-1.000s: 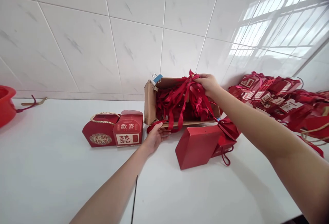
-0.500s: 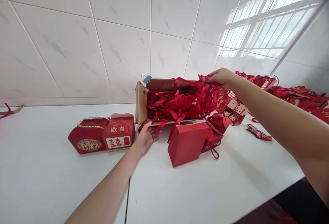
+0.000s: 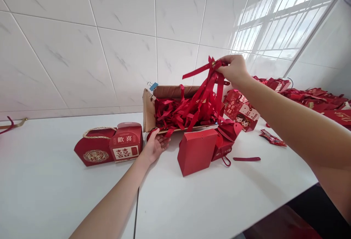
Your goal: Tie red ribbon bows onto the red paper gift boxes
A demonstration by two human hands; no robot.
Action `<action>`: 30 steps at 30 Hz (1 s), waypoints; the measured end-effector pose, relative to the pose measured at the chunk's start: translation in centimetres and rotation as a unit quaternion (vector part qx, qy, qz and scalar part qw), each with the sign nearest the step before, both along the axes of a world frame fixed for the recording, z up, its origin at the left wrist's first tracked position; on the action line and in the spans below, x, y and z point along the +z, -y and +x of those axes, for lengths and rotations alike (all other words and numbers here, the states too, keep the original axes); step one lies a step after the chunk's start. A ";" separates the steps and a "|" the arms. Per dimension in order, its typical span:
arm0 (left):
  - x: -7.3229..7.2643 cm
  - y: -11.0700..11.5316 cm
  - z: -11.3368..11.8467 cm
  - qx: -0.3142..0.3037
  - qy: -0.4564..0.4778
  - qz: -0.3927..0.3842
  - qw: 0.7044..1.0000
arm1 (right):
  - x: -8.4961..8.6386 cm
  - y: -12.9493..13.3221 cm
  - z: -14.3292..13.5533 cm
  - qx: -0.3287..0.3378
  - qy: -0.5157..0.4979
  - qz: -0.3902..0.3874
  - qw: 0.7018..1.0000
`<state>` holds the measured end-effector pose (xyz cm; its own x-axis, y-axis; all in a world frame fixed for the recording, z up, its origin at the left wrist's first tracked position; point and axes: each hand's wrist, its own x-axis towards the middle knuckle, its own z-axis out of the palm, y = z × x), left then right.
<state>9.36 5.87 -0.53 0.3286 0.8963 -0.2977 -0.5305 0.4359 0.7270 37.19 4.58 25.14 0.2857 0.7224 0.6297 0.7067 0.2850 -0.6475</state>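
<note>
My right hand [image 3: 233, 70] is pinched around a bunch of red ribbons [image 3: 210, 85], raised above an open cardboard box [image 3: 148, 110]. Their tails hang down into the heap of red ribbons [image 3: 170, 113] filling the box. My left hand [image 3: 156, 147] rests palm up at the box's front left corner, fingers apart and loosely curled, its thumb close to the box edge. Just right of it stands a plain red gift box [image 3: 196, 153], with another red box with a cord loop [image 3: 223, 147] behind. Left of that hand sit red gift boxes [image 3: 126, 142], one with a rope handle [image 3: 99, 132].
A blue binder clip [image 3: 154, 86] grips the box's back left corner. On the right lie a loose red strap [image 3: 246, 159], a red packet [image 3: 272, 137] and a patterned gift box [image 3: 246, 116]. Heaped red packaging [image 3: 315, 100] lies beyond. A tiled wall [image 3: 126, 49] backs the table.
My right hand has risen, lifting the ribbons out of the heap. A red strap now lies on the table right of the gift boxes. My left hand has stayed in place.
</note>
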 end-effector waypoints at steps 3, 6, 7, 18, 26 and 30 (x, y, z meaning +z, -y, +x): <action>0.0 -0.3 -0.1 0.000 -0.009 0.002 1.000 | 1.3 -0.6 0.3 0.017 -0.056 0.054 0.997; 0.0 -0.5 -0.2 0.005 -0.008 0.009 1.000 | 2.3 -0.9 0.3 0.029 -0.086 0.022 0.996; -0.1 -0.6 -0.3 0.006 -0.006 0.011 1.000 | 2.5 -0.9 0.3 0.031 -0.089 0.007 0.996; 0.0 -0.2 -0.6 0.002 0.014 0.019 1.000 | 2.7 -1.3 -0.4 0.028 -0.095 0.004 0.995; 0.0 0.0 -0.6 0.005 0.022 0.019 1.000 | 7.8 -1.0 0.2 0.006 -0.142 0.188 0.972; 0.1 0.2 -0.6 0.002 0.026 0.020 0.999 | 9.6 -0.4 -0.3 0.033 -0.126 0.231 0.964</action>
